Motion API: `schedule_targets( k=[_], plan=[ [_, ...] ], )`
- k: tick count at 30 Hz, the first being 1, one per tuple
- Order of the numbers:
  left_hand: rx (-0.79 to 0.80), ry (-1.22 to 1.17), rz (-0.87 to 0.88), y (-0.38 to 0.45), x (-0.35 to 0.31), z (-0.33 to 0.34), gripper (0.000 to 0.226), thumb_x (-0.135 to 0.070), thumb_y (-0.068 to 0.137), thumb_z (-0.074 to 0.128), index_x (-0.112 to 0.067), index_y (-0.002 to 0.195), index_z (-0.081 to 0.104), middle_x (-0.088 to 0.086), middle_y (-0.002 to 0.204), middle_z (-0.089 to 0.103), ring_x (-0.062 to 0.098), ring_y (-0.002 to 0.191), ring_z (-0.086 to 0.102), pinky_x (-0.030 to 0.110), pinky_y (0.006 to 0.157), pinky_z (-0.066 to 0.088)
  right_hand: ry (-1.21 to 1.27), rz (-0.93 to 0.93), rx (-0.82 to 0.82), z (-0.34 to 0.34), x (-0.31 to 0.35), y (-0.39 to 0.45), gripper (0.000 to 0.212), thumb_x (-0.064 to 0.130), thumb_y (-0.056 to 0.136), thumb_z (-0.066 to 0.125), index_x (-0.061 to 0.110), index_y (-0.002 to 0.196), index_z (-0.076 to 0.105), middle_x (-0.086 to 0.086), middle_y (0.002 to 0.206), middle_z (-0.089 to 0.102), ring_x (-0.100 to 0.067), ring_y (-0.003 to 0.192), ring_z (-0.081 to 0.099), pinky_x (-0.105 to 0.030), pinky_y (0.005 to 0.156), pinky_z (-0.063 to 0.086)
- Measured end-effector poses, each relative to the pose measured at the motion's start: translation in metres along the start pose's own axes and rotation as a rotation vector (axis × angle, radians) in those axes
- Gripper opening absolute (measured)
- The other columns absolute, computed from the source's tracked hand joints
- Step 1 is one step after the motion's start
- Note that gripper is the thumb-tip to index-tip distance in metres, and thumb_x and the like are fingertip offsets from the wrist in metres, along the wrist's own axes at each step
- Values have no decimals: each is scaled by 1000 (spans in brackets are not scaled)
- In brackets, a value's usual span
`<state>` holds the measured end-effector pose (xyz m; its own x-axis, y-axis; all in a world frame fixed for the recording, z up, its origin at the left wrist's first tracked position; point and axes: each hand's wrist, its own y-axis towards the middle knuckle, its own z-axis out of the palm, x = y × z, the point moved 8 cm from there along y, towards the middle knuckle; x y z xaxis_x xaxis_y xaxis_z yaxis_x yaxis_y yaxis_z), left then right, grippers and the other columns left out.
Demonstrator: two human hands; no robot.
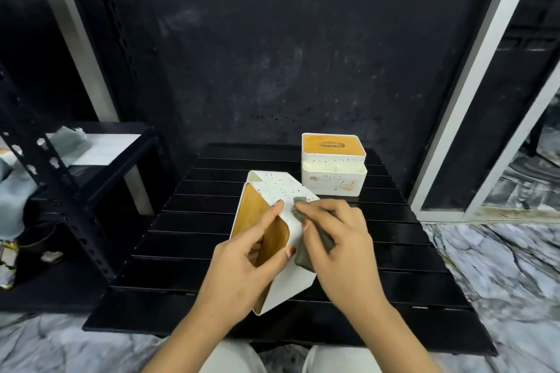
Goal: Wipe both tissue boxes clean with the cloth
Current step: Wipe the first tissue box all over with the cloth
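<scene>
Pale trousered knees (pixel 230 357) sat at the very bottom of the frame, just short of the near edge of a low black slatted table (pixel 394 297). Above them two bare forearms reached in toward the centre. At lower centre the left hand (pixel 242 260) gripped the nearer tissue box (pixel 274 191), which was tipped on its side and tilted, its wooden lid facing the left of the frame; the thumb hooked over the white edge, the index finger lay along the upper rim, and other fingers curled into the lid's opening. Just to its right, the right hand (pixel 339 239) had its fingers closed round a crumpled grey cloth (pixel 306 251) and pressed it against the box's white, speckled side, a corner of the cloth poking out beyond the fingertips. Whether the box's lower corner touched the table or hung just above it, I could not tell. Farther back, right of centre, the second tissue box (pixel 333 165) stood upright on the table, well apart from the hands, with its wooden lid on top and an open white tray along its front. Marbled grey floor (pixel 500 266) spread to the right, a black metal rack (pixel 75 191) holding blurred items stood at the left edge, and a dark wall (pixel 272 39) closed off the upper part of the frame.
</scene>
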<state>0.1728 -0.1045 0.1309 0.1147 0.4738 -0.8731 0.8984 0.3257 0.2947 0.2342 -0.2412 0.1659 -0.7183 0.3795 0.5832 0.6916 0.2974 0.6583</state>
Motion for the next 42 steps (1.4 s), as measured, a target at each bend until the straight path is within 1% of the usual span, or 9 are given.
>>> schedule_targets(
  k=[5, 12, 15, 21, 28, 32, 35, 38, 42],
  plan=[
    [6, 4, -2, -2, 2, -3, 68, -26, 78, 72, -71, 117, 39, -32, 90, 63, -5, 95, 62, 10, 89, 47, 21, -73, 69, 2, 2, 2, 30, 34, 87, 47, 31, 111, 65, 18, 103, 56, -10, 95, 47, -19, 82, 41],
    [-15, -105, -88, 1, 6, -2, 53, -49, 72, 68, -67, 117, 47, -17, 111, 62, -2, 104, 60, 11, 88, 47, 91, 148, 114, 4, -40, 14, 29, 16, 88, 58, 37, 107, 64, 25, 101, 52, -8, 103, 45, -12, 86, 34],
    [-54, -240, -138, 9, 12, -8, 56, -60, 68, 67, -60, 121, 49, -3, 96, 66, 11, 98, 65, 15, 78, 46, 81, 128, 100, 5, -36, 11, 29, 15, 88, 58, 34, 108, 65, 28, 100, 50, -4, 101, 43, -9, 85, 33],
    [-76, -310, -176, 10, 14, -11, 61, -29, 78, 67, -45, 133, 43, 2, 105, 70, 6, 91, 67, 3, 66, 45, 66, 65, 67, 2, -28, 5, 27, 20, 87, 56, 34, 107, 66, 26, 104, 53, -5, 101, 46, -13, 85, 35],
    [-28, -264, -125, 9, 12, -10, 76, -40, 69, 80, -59, 128, 35, -4, 112, 68, 5, 104, 64, 21, 93, 49, 153, -46, 110, 0, 2, 1, 19, 32, 81, 55, 34, 97, 67, 23, 100, 64, -4, 100, 53, -17, 87, 41],
    [-7, -215, -100, 10, 8, -8, 74, -22, 72, 74, -58, 124, 36, -11, 105, 68, -1, 99, 63, 10, 82, 48, 172, -108, 163, 7, 14, 5, 20, 33, 81, 55, 33, 97, 68, 20, 101, 64, -6, 101, 53, -24, 87, 44],
    [-5, -209, -99, 11, 10, -10, 75, -19, 73, 75, -60, 123, 37, -8, 109, 65, 4, 103, 63, 12, 85, 48, 199, -61, 179, 8, 5, 9, 21, 34, 81, 56, 33, 97, 70, 20, 103, 61, -4, 102, 52, -15, 89, 40],
    [-3, -224, -107, 11, 12, -11, 77, -32, 65, 80, -65, 120, 38, -3, 112, 62, 11, 105, 62, 20, 91, 48, 213, 43, 140, 4, -11, 10, 21, 28, 80, 59, 30, 97, 71, 19, 103, 56, -6, 102, 54, -15, 88, 43],
    [27, -234, -98, 12, 14, -9, 80, -47, 54, 78, -67, 122, 39, -1, 112, 66, 12, 106, 63, 28, 96, 49, 205, -42, 148, 5, 6, 6, 23, 35, 80, 56, 31, 97, 70, 18, 97, 57, -7, 98, 55, -21, 86, 45]
  ],
)
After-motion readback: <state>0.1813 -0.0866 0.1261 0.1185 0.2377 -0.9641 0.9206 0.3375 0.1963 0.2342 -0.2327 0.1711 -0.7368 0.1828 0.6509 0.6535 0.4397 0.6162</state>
